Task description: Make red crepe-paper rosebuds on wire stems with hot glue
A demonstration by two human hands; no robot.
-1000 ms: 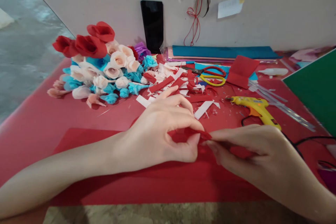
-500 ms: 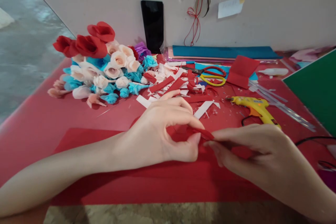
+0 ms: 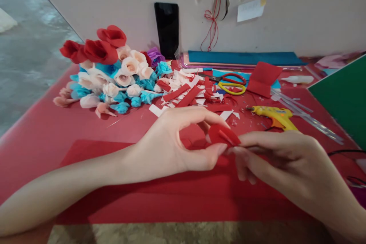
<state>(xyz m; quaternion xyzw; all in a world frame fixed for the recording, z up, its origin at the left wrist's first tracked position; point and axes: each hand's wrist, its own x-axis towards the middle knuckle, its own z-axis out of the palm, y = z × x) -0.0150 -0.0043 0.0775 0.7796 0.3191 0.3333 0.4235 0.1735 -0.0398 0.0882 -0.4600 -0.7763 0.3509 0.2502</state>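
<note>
Between my two hands is a small curved red paper piece [image 3: 221,135]. My left hand [image 3: 183,141] curls around its left side, with the thumb at its lower edge and the fingers behind and above it. My right hand [image 3: 283,164] pinches the right end of the piece between thumb and index finger. Beneath both hands lies a large red sheet [image 3: 177,202] along the table's front edge. A yellow glue gun [image 3: 276,116] rests just beyond my right hand.
Paper flowers [image 3: 114,76] are heaped at the back left. Paper scraps [image 3: 185,93], scissors [image 3: 231,84] and a folded red paper [image 3: 263,79] lie behind my hands. A black phone [image 3: 167,30] leans on the wall. Clear glue sticks [image 3: 311,118] and a green board [image 3: 343,97] are at the right.
The red piece has turned so more of its face shows. My left fingers have spread around it, and my right hand has shifted slightly right.
</note>
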